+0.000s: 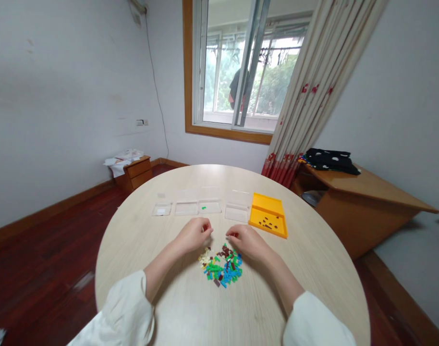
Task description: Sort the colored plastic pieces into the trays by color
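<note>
My left hand (197, 234) hovers over the table just beyond a loose pile of small building bricks (223, 268), its fingers curled together. Opposite it, my right hand (244, 239) is closed in a pinch at the pile's upper right edge. A tiny pale spot shows at the right fingertips; whether it is a brick or a nail I cannot make out. Whatever the left fingers hold, if anything, is hidden. Green, blue, dark brown, cream and a few yellow bricks make up the pile. Brown bricks lie nearest the right hand, cream ones nearest the left.
Beyond my hands stand several clear plastic boxes (186, 213) with lids raised; one holds a green brick (204, 208). An open yellow case (268, 198) at right contains several brown bricks (266, 226). All rest on a round wooden table (190, 307). A person (237, 89) appears outside the window.
</note>
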`<state>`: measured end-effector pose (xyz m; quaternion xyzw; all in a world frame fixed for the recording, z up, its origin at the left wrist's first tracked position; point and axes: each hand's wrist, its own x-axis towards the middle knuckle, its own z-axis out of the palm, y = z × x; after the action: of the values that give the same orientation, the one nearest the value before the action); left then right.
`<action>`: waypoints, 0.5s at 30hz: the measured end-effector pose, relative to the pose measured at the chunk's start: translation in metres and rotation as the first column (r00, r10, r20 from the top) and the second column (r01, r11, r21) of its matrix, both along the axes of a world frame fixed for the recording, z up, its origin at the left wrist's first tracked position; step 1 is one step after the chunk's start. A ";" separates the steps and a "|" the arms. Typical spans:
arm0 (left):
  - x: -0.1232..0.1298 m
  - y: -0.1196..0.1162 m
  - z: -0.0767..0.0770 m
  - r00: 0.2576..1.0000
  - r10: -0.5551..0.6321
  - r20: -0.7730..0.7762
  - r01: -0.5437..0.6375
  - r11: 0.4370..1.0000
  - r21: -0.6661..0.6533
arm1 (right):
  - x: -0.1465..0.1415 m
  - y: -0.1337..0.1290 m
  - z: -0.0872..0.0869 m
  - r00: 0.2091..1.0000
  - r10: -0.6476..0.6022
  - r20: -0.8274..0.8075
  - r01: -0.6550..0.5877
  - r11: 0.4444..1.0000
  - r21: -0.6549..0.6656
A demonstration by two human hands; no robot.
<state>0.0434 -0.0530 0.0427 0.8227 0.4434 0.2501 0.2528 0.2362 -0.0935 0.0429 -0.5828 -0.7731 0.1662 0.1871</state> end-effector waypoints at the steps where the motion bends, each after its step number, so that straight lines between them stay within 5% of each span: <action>1: 0.000 -0.001 -0.002 1.000 0.006 0.017 -0.005 1.000 -0.007 | 0.000 0.000 -0.004 1.000 0.009 -0.025 -0.009 1.000 -0.001; 15: 0.000 -0.005 -0.018 0.989 -0.005 0.150 0.030 0.986 -0.166 | 0.000 -0.014 -0.014 0.971 0.105 -0.215 -0.128 0.987 -0.099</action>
<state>0.0438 -0.0584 0.0243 0.7814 0.4355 0.2705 0.3557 0.2363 -0.1073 0.0291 -0.5252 -0.7714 0.2806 0.2243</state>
